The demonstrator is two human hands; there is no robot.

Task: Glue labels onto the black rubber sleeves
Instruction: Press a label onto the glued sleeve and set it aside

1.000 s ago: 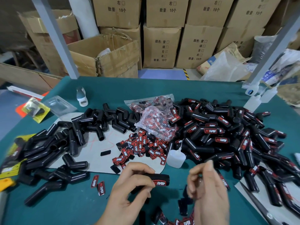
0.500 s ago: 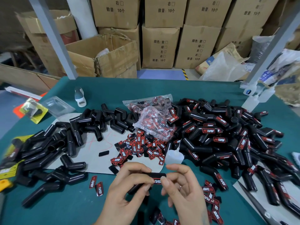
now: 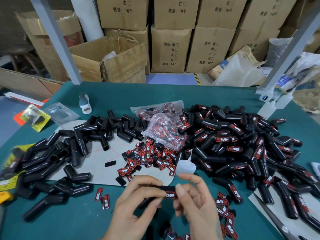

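- Holding one black rubber sleeve (image 3: 166,189) at the lower centre of the frame, the left hand (image 3: 136,203) keeps its grip closed round it, fingers curled over the top.
- The right hand (image 3: 195,201) pinches the sleeve's right end, its thumb by the red label (image 3: 170,195) on the sleeve.
- Bare sleeves (image 3: 72,153) lie heaped at the left of the green worktop (image 3: 121,94).
- Labelled sleeves (image 3: 242,149) pile up at the right.
- Loose labels (image 3: 152,158) lie spread in the middle, just below a clear bag (image 3: 164,125) of more.
- A small glue bottle (image 3: 185,167) lies just above the hands.
- Cardboard boxes (image 3: 170,49) stand stacked across the top of the frame.
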